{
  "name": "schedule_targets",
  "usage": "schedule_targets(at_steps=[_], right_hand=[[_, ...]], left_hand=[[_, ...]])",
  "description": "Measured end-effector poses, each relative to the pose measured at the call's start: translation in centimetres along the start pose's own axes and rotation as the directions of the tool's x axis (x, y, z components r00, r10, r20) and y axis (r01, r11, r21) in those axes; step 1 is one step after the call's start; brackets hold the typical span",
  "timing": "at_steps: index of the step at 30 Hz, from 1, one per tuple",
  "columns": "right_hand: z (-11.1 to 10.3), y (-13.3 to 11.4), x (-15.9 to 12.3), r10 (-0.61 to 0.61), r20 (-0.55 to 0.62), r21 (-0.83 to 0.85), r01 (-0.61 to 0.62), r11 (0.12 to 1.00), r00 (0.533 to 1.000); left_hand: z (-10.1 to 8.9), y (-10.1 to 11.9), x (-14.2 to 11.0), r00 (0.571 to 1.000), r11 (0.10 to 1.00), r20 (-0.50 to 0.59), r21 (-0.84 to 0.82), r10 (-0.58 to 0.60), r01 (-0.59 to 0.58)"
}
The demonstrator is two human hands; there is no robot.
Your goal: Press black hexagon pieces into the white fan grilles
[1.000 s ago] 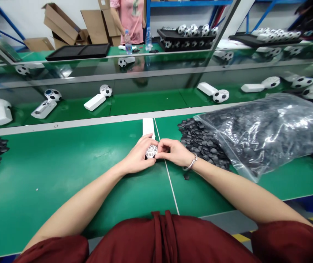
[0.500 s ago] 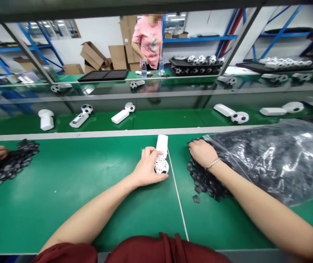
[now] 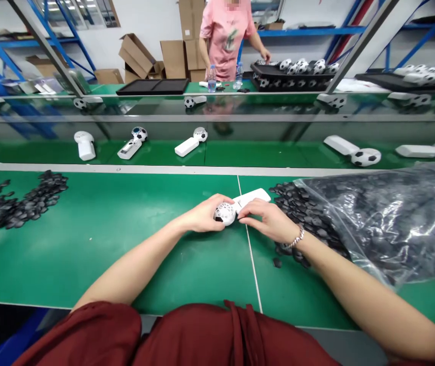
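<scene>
A small white hand fan [image 3: 240,204] with a ball-shaped grille head lies on the green table [image 3: 106,239], its handle pointing up and right. My left hand [image 3: 206,213] curls around the round head. My right hand [image 3: 265,218] is closed in a pinch at the neck of the fan, just right of the head; whether a small black piece is in the fingers is hidden. Right beside my right wrist spreads a heap of small black pieces [image 3: 297,203].
A large clear plastic bag [image 3: 385,213] of black pieces fills the right side. Another pile of black pieces [image 3: 19,203] lies at the left. Finished football-patterned fans [image 3: 192,142] lie on the conveyor behind. A person in a pink shirt [image 3: 225,30] stands at the far table with trays.
My right hand came back from the black pile to the fan. The fan's handle has swung from pointing away to pointing right. The other hand at the left pile is gone from view.
</scene>
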State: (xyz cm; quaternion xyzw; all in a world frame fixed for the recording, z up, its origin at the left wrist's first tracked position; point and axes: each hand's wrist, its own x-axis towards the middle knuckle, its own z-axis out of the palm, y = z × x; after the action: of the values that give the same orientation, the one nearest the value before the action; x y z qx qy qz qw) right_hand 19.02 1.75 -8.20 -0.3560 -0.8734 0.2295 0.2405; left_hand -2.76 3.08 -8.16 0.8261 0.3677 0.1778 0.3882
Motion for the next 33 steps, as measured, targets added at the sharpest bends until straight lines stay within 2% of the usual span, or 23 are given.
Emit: schedule_targets(at_steps=[6,9,13,16,23,28,33], right_hand=[[0.3,-0.1,0.5,-0.057,-0.019,0.035,0.058,0.998,0.998],[0.7,0.0,0.6,-0.059,-0.053,0.073,0.063,0.995,0.997],[1.6,0.3,0.6,0.048,-0.110,0.075,-0.039,0.996,0.993],[1.9,0.6,0.6,0.057,-0.116,0.057,-0.051,0.997,0.992],[1.9,1.1,0.7,0.041,-0.063,-0.012,-0.042,0.999,0.997],[2.0,1.3,0.7,0.058,-0.051,-0.039,-0.060,0.997,0.997],[1.9,1.2,0.7,0.042,-0.040,-0.067,-0.044,0.997,0.998]], left_hand=[[0.1,0.0,0.0,0.999,0.998,0.008,-0.048,0.036,-0.036],[0.8,-0.1,0.1,0.997,0.998,-0.073,-0.057,0.024,-0.029],[2.1,-0.2,0.3,0.976,0.998,-0.216,-0.060,0.023,-0.036],[2.7,-0.3,0.4,0.962,0.998,-0.273,-0.049,0.030,-0.045],[3.0,-0.7,0.4,0.957,0.996,-0.278,-0.018,0.079,-0.087],[3.4,-0.8,0.6,0.944,0.998,-0.326,-0.002,0.058,-0.062],[3.4,-0.6,0.6,0.949,0.998,-0.308,-0.006,0.064,-0.069]])
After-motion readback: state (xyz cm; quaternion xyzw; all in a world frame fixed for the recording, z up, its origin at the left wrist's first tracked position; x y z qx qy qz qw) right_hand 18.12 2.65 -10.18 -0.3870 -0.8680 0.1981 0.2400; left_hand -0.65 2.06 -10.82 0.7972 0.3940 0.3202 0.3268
